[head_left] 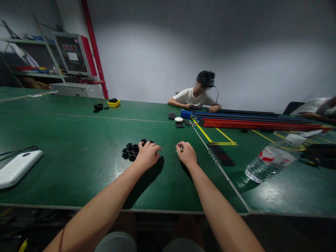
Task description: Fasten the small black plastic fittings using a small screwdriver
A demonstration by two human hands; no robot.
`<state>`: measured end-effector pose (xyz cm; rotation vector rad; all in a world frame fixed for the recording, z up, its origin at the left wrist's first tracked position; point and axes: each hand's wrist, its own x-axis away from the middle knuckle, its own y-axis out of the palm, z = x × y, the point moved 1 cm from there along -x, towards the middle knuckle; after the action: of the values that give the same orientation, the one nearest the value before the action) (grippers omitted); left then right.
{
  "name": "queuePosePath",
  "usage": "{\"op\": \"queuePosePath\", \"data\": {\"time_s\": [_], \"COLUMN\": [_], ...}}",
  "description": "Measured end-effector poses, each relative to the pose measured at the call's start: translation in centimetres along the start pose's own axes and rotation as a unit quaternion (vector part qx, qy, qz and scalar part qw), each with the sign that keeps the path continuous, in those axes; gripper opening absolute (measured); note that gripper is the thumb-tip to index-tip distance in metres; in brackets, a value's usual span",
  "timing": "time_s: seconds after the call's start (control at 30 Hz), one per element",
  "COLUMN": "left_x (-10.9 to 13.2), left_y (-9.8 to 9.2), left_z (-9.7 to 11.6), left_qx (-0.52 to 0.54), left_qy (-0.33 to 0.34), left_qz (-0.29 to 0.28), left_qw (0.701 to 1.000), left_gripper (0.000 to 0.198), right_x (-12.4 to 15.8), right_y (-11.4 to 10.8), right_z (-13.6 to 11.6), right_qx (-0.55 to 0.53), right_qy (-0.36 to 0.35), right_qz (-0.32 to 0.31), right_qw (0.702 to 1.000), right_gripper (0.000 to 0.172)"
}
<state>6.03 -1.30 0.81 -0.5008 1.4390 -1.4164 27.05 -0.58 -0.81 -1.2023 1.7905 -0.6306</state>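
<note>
A cluster of small black ring-like plastic parts [129, 151] lies on the green table top. My left hand [147, 154] rests over the right side of this cluster, fingers bent and apart, thumb pointing to the right; it covers some of the parts. To the right, my right hand [187, 154] is closed near the table surface. Between its thumb and curled fingers shows a small shiny metallic piece [181, 148], too small to name. The two hands are apart, with green table between them.
A plastic water bottle [273, 159] stands at right, a white power bank-like device [21, 168] at left. Beyond lie red rails [252, 124], a blue bin [186, 114], a white round object [179, 119] and a yellow tray [113, 103]. A co-worker [193, 96] sits opposite; another person is far right.
</note>
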Motion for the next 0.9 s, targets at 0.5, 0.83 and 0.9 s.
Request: {"op": "queuePosePath", "data": {"time_s": [0.5,0.83,0.9], "left_x": [0.0,0.1,0.1], "left_y": [0.2,-0.1,-0.3], "left_z": [-0.2,0.2,0.4], "left_qx": [-0.021,-0.009,-0.002], "left_qy": [-0.021,-0.018,-0.019], "left_qz": [-0.009,-0.017,-0.008], "left_qw": [1.0,1.0,1.0], "left_gripper": [0.021,0.02,0.02], "right_x": [0.2,0.2,0.2], "right_y": [0.2,0.2,0.1], "right_z": [-1.3,-1.3,-1.2], "right_qx": [-0.187,-0.207,-0.209], "right_qy": [-0.139,-0.137,-0.136], "right_qz": [0.053,0.052,0.052], "right_qw": [0.971,0.967,0.967], "right_gripper": [0.021,0.022,0.021]}}
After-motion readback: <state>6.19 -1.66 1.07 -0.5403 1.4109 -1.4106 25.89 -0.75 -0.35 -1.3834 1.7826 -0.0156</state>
